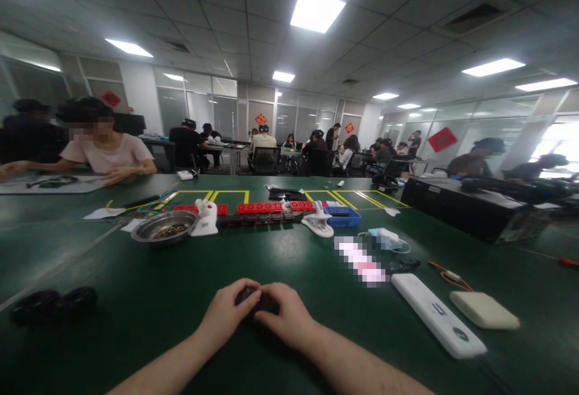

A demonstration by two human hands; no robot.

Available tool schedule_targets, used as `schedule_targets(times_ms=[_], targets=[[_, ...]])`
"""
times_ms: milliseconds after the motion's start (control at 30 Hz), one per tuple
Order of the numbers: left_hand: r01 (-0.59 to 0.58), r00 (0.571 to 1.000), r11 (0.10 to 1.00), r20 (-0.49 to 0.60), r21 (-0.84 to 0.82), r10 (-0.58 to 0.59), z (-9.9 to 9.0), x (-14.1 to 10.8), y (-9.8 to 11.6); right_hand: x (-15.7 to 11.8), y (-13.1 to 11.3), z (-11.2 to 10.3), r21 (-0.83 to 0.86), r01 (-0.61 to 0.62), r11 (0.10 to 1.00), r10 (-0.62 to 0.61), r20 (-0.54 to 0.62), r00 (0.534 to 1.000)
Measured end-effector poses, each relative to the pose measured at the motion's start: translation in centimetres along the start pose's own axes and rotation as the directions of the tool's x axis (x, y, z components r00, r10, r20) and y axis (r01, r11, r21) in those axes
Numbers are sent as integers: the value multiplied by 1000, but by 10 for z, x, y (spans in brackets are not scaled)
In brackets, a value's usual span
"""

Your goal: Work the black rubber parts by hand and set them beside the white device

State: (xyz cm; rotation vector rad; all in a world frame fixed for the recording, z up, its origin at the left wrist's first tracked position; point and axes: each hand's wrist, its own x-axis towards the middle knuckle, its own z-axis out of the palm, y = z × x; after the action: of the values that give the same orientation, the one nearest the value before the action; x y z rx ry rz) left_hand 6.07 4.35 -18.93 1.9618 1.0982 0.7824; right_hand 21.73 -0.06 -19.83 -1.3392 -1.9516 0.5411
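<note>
Low over the green table, my left hand (pixel 231 306) and my right hand (pixel 284 315) meet around a small black object (pixel 268 304). Fingers of both hands curl over it, so most of it is hidden and its kind cannot be made out. Ahead of them lies a long red strip of square modules (pixel 257 207) with a dark row along its near side. A metal bowl (pixel 141 232) with small brass-coloured pieces stands to its left. White clamp-like stands (pixel 318 224) sit by the strip, and a blue tray (pixel 344 219) is at its right end.
Black coiled items (pixel 54 306) lie at the left. On the right are a white power strip (pixel 438 313), a cream-coloured box (pixel 484 309), a blue-and-white packet (pixel 385 238) and a large black case (pixel 470 207). A person in a pink shirt (pixel 108 151) sits across at the left.
</note>
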Motion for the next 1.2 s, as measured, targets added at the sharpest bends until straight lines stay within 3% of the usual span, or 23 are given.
schedule_targets(times_ms=[100,233,367,633,900,1033,1200], targets=[[25,998,999,-56,-23,-27,3,3,-6,2,3,2,2,-6,1000,6,-43,999],[26,999,997,-40,-77,-29,6,3,-11,6,10,7,-51,-72,996,67,-93,993],[10,1000,995,-22,-104,-13,6,1,-10,7,13,9,-121,-30,992,24,-51,998],[28,998,991,51,-134,-21,1,-5,-2,4,5,1,-27,30,999,-32,-79,996],[13,1000,998,27,-60,-12,1,3,-6,0,-1,3,1,2,1000,-2,-3,1000],[33,999,993,-29,-117,-36,3,5,-8,-1,-2,3,-14,-28,1000,28,-12,1000],[61,998,977,43,-202,-53,4,2,-7,4,3,3,-44,-57,997,57,-21,998]])
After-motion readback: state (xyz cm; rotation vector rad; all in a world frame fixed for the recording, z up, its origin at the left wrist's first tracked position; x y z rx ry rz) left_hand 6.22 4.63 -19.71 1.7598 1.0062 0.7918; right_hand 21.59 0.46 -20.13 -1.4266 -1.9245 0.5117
